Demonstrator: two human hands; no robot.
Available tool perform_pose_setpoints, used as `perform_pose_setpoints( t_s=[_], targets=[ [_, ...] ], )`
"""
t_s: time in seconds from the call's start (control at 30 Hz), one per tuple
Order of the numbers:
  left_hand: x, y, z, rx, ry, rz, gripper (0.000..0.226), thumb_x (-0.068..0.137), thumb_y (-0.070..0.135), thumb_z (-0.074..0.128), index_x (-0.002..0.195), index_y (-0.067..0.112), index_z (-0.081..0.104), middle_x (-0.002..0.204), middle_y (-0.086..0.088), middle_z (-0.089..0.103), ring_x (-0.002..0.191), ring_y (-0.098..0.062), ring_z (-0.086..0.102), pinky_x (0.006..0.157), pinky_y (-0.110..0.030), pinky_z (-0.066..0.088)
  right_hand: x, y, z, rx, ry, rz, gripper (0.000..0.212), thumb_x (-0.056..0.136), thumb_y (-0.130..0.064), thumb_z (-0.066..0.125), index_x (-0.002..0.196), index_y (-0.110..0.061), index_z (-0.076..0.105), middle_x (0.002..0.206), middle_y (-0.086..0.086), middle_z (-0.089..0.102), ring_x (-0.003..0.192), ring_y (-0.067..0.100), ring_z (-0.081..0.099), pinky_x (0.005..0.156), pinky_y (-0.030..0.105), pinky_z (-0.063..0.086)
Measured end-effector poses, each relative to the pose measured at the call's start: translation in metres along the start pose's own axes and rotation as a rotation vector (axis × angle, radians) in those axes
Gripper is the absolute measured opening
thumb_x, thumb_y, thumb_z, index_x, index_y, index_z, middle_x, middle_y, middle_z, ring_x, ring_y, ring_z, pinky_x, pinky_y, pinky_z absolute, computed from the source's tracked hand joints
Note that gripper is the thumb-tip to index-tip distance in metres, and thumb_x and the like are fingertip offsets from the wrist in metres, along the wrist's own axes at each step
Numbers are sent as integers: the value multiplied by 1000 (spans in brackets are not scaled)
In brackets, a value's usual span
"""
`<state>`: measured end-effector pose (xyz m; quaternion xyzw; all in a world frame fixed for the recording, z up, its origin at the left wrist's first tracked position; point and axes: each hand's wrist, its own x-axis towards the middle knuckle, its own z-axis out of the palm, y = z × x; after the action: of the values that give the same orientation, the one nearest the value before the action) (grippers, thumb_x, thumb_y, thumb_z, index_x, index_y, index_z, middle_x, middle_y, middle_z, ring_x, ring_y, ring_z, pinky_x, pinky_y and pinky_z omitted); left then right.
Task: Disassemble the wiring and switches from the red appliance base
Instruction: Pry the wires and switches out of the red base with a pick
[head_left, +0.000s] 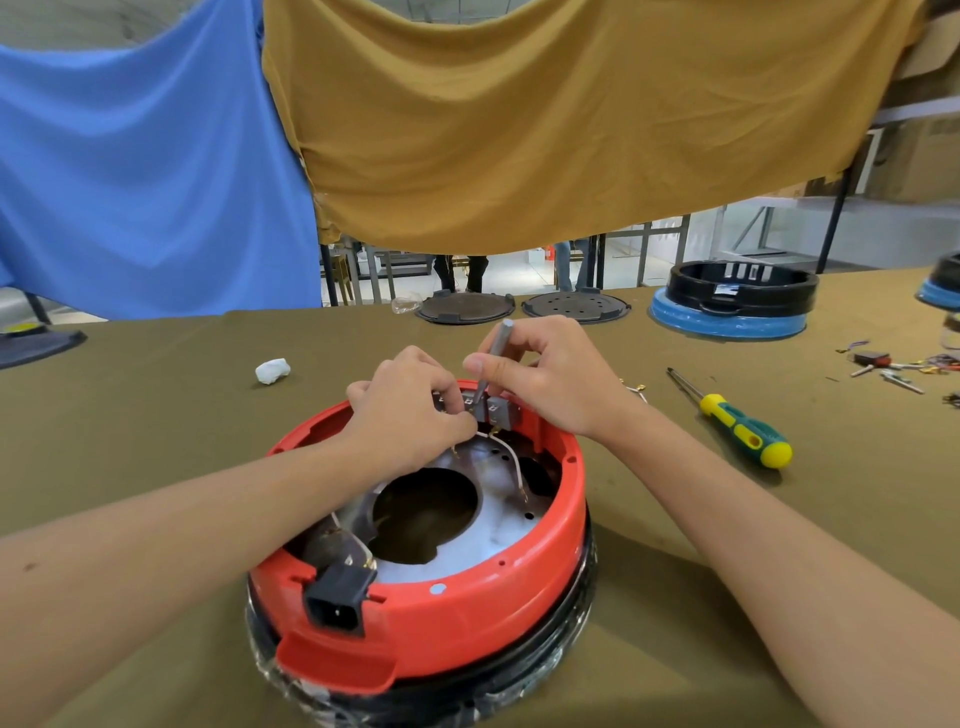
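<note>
while the red appliance base (467, 597) sits near-centre on the olive cloth-covered table (156, 415), w/ its black power socket (337, 605) at the near rim, the work is all at the far rim, where the switch block (496, 410) is seated. a slim grey tool (496, 358) is pinched in the right hand (550, 379), held near-upright, tip down onto the block; its long axis runs top-to-bottom, tilted slightly right at the top. the left hand (410, 410) is curled over the white wires (511, 457) just left of the tip; whether a wire is actually gripped can't be told. both hands are abt equally near the block. a yellow-green screwdriver (737, 421) lies apart to the right, untouched.
</note>
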<state>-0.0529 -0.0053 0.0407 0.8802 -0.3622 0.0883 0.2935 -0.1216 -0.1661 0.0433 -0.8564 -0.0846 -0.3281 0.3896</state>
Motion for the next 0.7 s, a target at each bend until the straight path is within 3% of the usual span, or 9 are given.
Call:
perform_pose_setpoints(
  t_s=[0.2,0.4,0.7],
  targets=[
    [1,0,1,1,-1,4,17,74,27,73,61,26,63,106,12,53,105,-13,49,81,-35,23,0,-2,1,44,12,36,16,91,-18,72,76,-10,71,68,7,71,65,25,68,66,38,54],
    [0,-1,0,-2,-6,13,18,74,26,74,60,26,62,105,12,53,104,-12,50,83,-36,24,0,-1,1,97,8,54,17,91,-17,71,78,-6,71,67,5,70,61,12,66,66,27,54],
    [0,0,0,11,-8,17,19,75,27,73,59,26,62,106,12,53,105,-12,49,86,-37,25,-1,0,1,94,19,66,19,92,-18,71,79,-3,71,69,7,71,65,21,69,71,43,58]
  ],
)
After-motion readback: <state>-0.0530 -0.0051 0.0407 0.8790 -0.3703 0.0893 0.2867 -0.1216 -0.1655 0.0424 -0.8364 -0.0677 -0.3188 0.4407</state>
